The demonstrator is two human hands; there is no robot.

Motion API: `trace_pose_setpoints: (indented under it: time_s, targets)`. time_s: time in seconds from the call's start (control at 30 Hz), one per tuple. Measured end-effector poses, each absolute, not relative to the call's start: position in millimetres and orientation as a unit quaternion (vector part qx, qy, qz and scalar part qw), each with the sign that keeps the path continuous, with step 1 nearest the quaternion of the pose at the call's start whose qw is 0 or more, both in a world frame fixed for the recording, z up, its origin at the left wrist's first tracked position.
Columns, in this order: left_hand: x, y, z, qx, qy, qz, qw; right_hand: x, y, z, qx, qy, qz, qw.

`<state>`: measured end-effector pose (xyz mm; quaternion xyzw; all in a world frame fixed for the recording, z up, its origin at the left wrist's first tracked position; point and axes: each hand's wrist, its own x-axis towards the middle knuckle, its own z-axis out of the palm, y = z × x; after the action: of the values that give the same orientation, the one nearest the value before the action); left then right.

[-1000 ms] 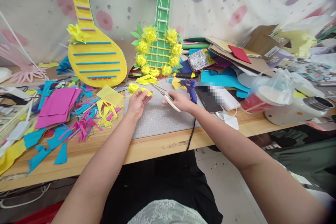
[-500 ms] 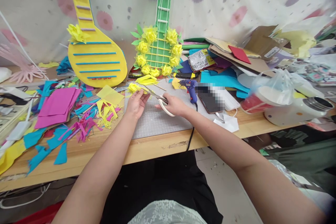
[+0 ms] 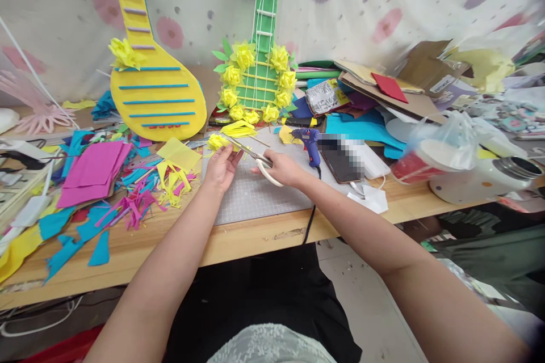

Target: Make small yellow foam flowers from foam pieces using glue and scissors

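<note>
My left hand [image 3: 223, 168] pinches a yellow paper flower [image 3: 217, 142], whose petals stick out past the fingertips. In my right hand [image 3: 281, 169] is a pair of scissors [image 3: 267, 172] with white handles, its blades pointing left to the flower's base by my left fingers. Whether the blades touch the paper I cannot tell. Both hands are above a grey cutting mat [image 3: 251, 204]. Just beyond them lie folded yellow paper strips [image 3: 238, 128]. A purple glue gun [image 3: 310, 144] rests to the right of my right hand.
Behind stand a yellow paper instrument [image 3: 159, 93] and a green one [image 3: 260, 89] ringed with yellow flowers. Paper scraps [image 3: 140, 204] and magenta sheets [image 3: 91, 173] cover the left side. At right are a phone [image 3: 343, 161], a bagged cup [image 3: 434, 159] and a white bottle [image 3: 472, 181].
Almost nothing differs. The scissors and both hands keep nearly the same place, and the flower stays pinched in my left hand.
</note>
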<state>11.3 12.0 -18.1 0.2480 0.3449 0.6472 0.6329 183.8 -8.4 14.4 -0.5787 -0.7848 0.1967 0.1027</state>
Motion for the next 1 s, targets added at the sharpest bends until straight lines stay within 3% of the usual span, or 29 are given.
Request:
trace_pose_setpoints:
  time_s: [0.63,0.83,1.0]
  targets:
    - [12,11,-19,0.262,0.363,0.648,0.615,197,3,3,-0.599,-0.752,0.22,0.165]
    - [17,9,-20,0.315,0.432,0.641,0.551,206,13,2,-0.694,-0.695,0.149,0.114]
    - [18,7,-26,0.4,0.493,0.606,0.48,205,16,1,-0.681,-0.718,0.109,0.096]
